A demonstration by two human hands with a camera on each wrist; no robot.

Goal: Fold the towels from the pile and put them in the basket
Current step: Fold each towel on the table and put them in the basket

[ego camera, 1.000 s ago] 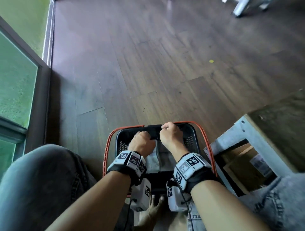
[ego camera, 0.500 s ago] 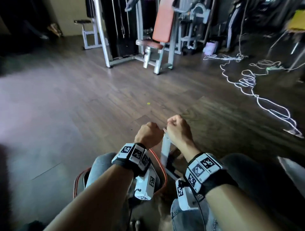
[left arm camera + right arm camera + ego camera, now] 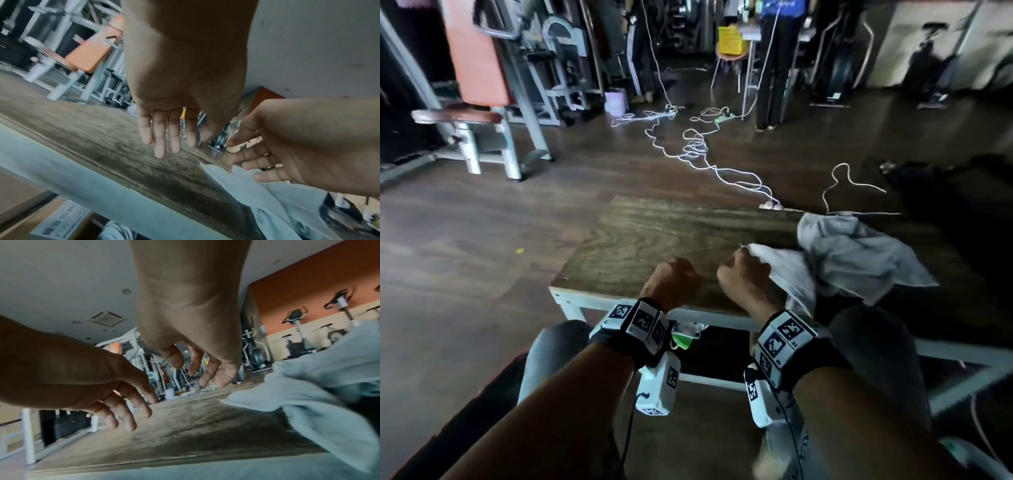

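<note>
Over the wooden table (image 3: 654,236), our left hand (image 3: 671,281) hovered loose-fingered and empty; our right hand (image 3: 744,277) reached the pale towel pile (image 3: 859,253) at the table's right, fingers spread, seemingly touching, not gripping.

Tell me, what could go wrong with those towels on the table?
1. The towel pile sits at the table's right side, and one towel already hangs over the near edge, so a tug could pull it to the floor.
2. The right hand is open beside that towel, and the left hand is open too; grabbing bunched cloth may lift several towels together.
</note>
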